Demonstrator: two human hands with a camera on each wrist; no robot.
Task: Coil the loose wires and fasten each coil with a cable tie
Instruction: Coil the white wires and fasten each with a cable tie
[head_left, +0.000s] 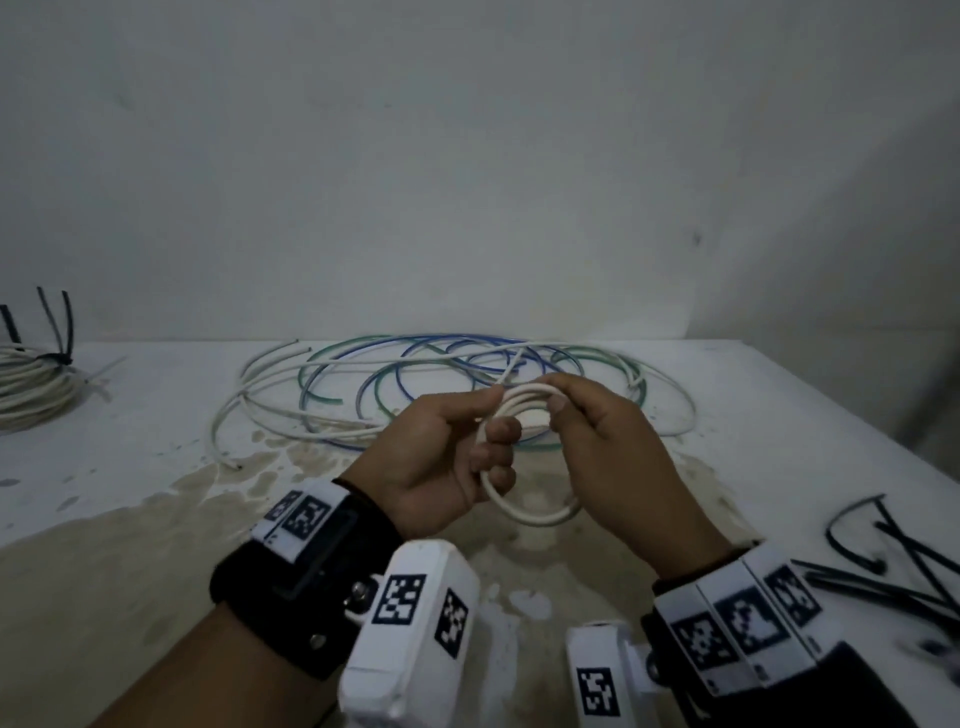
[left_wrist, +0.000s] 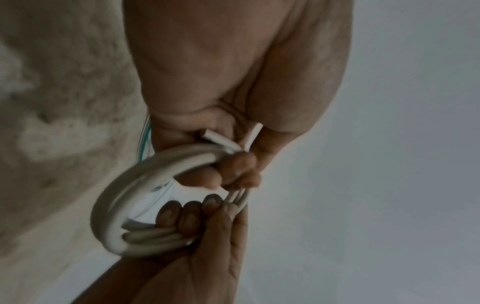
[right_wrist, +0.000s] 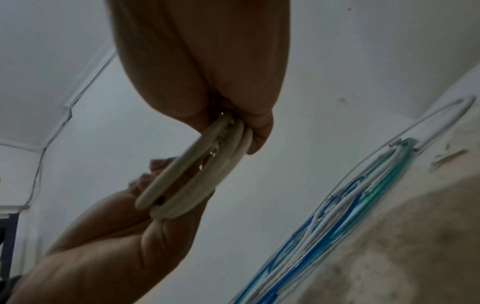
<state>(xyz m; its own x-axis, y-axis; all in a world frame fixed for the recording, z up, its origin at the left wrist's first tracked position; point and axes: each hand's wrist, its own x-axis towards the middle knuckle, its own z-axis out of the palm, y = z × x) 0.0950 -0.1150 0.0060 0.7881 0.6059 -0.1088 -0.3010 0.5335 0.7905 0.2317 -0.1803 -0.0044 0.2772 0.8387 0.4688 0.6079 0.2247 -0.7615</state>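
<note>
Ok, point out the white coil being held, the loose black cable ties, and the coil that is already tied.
white coil (head_left: 524, 512), head view, on its lower loop between the hands.
black cable ties (head_left: 904, 558), head view, on the crossed ties at the right.
tied coil (head_left: 31, 384), head view, on its white turns at the far left.

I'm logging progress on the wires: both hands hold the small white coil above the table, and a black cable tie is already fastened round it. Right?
Not quite. Both the left hand and the right hand hold the small white coil above the table, but no tie is on it, as the left wrist view shows. The black cable ties lie loose on the table to the right.
</note>
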